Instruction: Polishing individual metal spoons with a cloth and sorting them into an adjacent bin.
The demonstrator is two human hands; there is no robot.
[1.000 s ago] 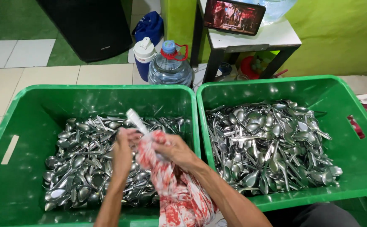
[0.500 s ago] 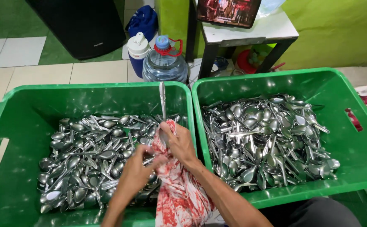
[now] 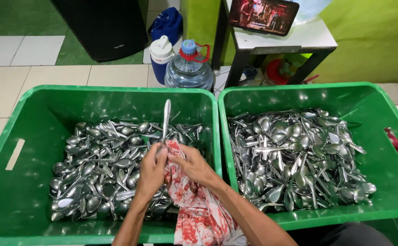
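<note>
While the left hand [image 3: 151, 169] pinches a steel spoon [image 3: 165, 119] upright over the left green crate [image 3: 7, 136], the right hand [image 3: 194, 165] presses a red-and-white cloth [image 3: 194, 205] round its bowl, so wiping appears underway, calling next for a steady grip.

- left crate [image 3: 35, 136]: solid green
- right crate [image 3: 372, 136]: same green
- spoons [image 3: 294, 155] in both: silver metal
- cloth [image 3: 199, 209]: white, red blotchy pattern
- water jug [image 3: 189, 68]: clear bluish, blue cap, red handle ring
- flask [image 3: 161, 57]: blue body, white lid
- floor tiles [image 3: 39, 50]: cream and green
- wall [image 3: 372, 36]: yellow-green
</note>
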